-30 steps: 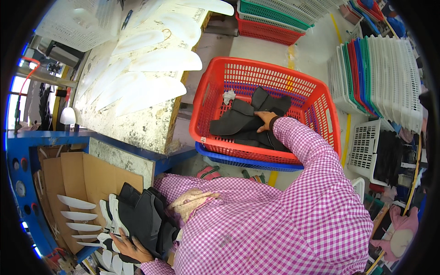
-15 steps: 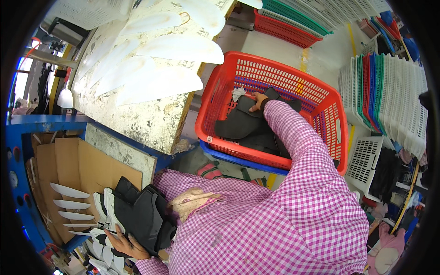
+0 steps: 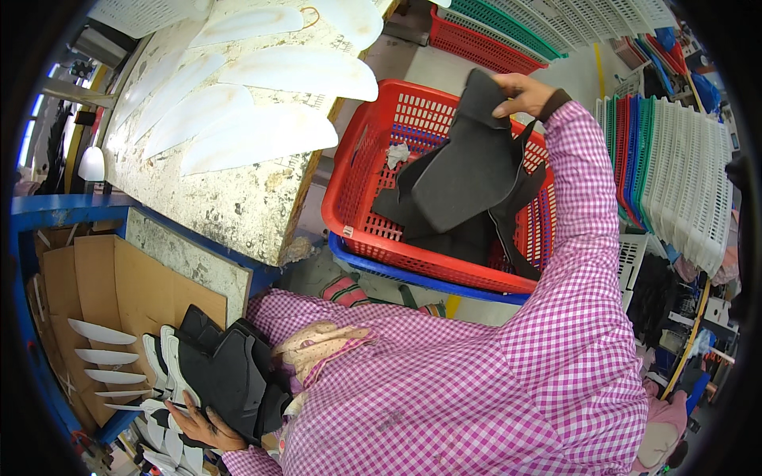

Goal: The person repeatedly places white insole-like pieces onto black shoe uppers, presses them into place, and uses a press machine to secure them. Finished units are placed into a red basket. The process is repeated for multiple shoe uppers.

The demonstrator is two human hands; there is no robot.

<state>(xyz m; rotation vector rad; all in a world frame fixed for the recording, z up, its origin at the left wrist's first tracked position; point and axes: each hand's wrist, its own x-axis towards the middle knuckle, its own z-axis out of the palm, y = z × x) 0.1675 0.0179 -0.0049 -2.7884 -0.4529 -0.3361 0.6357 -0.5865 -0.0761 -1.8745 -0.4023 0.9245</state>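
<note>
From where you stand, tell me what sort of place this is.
Probably a factory workshop: a worn workbench spread with flat white shapes, stacked plastic baskets, and a red basket with dark cut pieces.

At half past one, the right hand (image 3: 524, 95) has fingertips hidden behind the black piece (image 3: 468, 166), which also covers part of the red basket's (image 3: 345, 198) far wall. The basket hides most of the blue basket (image 3: 397, 274) beneath it. At half past seven, the black stack (image 3: 230, 373) obscures part of the left hand (image 3: 208, 427); its grip cannot be told. The upper edge cuts off the desk (image 3: 238, 190) towards eleven and the white crates (image 3: 571, 16) around one.
</note>
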